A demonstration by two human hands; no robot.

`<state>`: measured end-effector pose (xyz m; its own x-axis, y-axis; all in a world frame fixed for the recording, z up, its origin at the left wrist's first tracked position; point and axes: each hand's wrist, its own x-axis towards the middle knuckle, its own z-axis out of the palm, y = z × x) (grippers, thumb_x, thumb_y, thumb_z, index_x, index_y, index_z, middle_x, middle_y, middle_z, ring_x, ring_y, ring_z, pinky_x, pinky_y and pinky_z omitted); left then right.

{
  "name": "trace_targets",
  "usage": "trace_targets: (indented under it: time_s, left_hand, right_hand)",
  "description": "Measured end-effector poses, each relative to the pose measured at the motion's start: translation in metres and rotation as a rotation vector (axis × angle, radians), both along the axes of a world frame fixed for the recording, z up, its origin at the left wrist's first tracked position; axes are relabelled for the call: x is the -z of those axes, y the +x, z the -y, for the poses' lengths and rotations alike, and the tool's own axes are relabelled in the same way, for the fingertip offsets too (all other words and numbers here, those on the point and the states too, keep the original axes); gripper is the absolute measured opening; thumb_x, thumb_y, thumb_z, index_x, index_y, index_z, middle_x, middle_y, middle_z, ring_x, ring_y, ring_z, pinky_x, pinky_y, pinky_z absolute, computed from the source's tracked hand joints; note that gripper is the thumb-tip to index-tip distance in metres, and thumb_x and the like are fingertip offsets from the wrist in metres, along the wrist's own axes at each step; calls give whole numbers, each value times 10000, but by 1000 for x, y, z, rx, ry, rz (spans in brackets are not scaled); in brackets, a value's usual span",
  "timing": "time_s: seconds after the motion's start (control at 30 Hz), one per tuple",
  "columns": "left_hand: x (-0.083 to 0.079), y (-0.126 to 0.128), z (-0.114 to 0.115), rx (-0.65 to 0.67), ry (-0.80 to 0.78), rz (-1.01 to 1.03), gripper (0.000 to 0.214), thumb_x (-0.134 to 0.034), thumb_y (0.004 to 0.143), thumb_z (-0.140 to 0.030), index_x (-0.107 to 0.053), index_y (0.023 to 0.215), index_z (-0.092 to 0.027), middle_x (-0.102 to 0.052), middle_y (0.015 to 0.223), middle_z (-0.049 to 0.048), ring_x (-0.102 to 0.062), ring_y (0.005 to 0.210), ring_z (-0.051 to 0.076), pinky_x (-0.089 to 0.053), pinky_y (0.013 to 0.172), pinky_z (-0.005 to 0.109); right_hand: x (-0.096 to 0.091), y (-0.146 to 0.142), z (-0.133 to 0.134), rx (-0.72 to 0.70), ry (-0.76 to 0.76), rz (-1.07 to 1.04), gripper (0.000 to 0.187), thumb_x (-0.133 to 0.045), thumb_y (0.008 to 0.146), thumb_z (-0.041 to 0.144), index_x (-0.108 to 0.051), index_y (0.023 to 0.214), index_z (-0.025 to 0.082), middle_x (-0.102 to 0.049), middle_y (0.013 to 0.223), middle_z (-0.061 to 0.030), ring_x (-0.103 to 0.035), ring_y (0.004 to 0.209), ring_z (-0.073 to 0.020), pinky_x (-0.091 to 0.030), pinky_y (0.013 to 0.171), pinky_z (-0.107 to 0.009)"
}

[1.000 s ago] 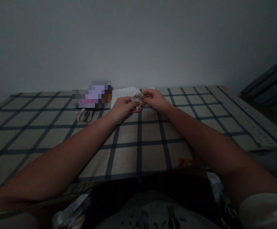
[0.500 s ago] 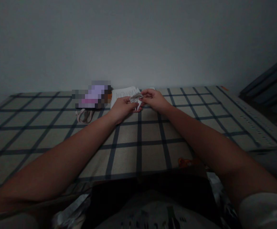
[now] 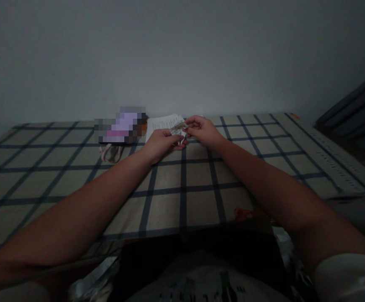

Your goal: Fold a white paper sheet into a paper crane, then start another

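A small, crumpled piece of paper (image 3: 178, 126), pale and folded, is pinched between my two hands above the far part of the table. My left hand (image 3: 162, 143) grips its left and lower side, thumb on top and fingers beneath. On the other side, the closed fingertips of my right hand (image 3: 200, 127) hold the paper's right edge. Printed sheets (image 3: 157, 122) lie flat just behind my left hand, partly covered by it. The paper's exact folds are too small and dim to make out.
A checked cloth (image 3: 166, 176) covers the table, which meets a plain wall (image 3: 182, 58). Left of the sheets lies a purple, pixelated object (image 3: 124, 123) with a pale looped strap (image 3: 111, 155) in front. An orange figure (image 3: 243, 214) shows at the near edge.
Both hands stay in nearly the same place, still holding the paper. The paper's shape between the fingers has shifted slightly, and my left fingers sit a little lower.
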<state>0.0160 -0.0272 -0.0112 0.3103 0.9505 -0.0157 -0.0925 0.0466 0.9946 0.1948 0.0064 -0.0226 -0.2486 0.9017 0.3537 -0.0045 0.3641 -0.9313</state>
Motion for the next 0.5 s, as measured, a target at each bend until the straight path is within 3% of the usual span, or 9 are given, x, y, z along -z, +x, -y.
trace_targets:
  time_s: [0.27,0.5]
  left_hand:
    - [4,-2,-5,-8,34,-58,168,-805,698,-258,-744,781,-126,-745,788,72,-672,695,134,-578,731,268]
    - [1,-3,-2,31,44,-50,121,-776,735,-245,-755,777,-134,-739,760,58,-659,670,112,-554,674,219]
  right_hand:
    - [-5,-1,6,-9,-30,2,197,-751,748,142,-612,884,168,-660,767,18,-623,655,-99,-563,672,-253]
    - [-4,-1,6,1,-34,19,254,-809,733,232,-609,878,173,-661,769,13,-620,663,-105,-563,663,-253]
